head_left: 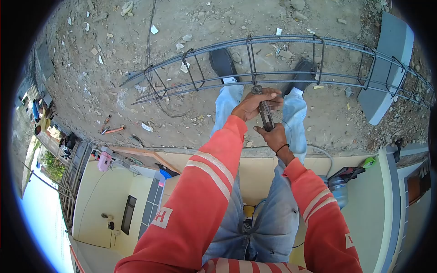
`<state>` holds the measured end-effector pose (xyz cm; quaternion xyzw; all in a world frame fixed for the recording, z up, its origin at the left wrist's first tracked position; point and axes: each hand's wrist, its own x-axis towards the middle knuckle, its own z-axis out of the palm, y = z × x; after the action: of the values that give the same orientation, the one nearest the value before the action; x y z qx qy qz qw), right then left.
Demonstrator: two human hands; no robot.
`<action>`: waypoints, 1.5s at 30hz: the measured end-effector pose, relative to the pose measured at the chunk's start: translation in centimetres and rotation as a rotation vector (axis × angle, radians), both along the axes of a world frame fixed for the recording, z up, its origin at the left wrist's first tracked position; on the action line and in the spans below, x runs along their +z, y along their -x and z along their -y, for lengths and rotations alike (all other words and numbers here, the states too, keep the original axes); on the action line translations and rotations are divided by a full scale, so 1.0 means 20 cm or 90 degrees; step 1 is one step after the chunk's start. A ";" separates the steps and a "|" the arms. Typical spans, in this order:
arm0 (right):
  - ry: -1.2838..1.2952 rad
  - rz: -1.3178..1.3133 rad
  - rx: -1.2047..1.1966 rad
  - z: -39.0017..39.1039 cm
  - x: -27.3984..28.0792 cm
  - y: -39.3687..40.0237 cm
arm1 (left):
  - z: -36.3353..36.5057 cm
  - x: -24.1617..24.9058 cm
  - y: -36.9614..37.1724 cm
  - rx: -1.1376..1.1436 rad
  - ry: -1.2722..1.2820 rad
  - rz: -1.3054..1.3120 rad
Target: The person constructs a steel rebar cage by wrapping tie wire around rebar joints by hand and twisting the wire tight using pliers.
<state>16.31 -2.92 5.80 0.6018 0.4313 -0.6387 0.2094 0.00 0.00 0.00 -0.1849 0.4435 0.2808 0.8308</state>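
Note:
A long rebar cage (205, 84) of thin steel bars and square stirrups runs across in front of me, over my shoes. My right hand (275, 138) is closed on the lower handles of a pair of metal pincers (266, 117). The pincers' rounded head lies right at the near bar of the cage, close to a stirrup. My left hand (254, 103) is closed around the neck of the pincers just below the head, thumb across the front. A thin wire curves beside the tool on the right.
A grey block (387, 68) lies under the cage's right part. Debris is scattered over the dirt ground (114, 68). An orange-handled tool (114, 130) lies at left. Behind my legs runs a pale wall (318, 164), with a water jug (338, 191) and a dark bag (348, 174) at right.

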 end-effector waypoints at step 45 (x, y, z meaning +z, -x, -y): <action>0.558 0.003 -0.368 -0.26 0.35 -0.05 | -0.01 0.15 -0.12 0.079 0.204 -0.286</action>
<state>17.39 2.34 12.86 0.5535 -0.0605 -0.7897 0.2578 2.48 0.16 3.00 -0.2739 0.6431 0.2911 0.6532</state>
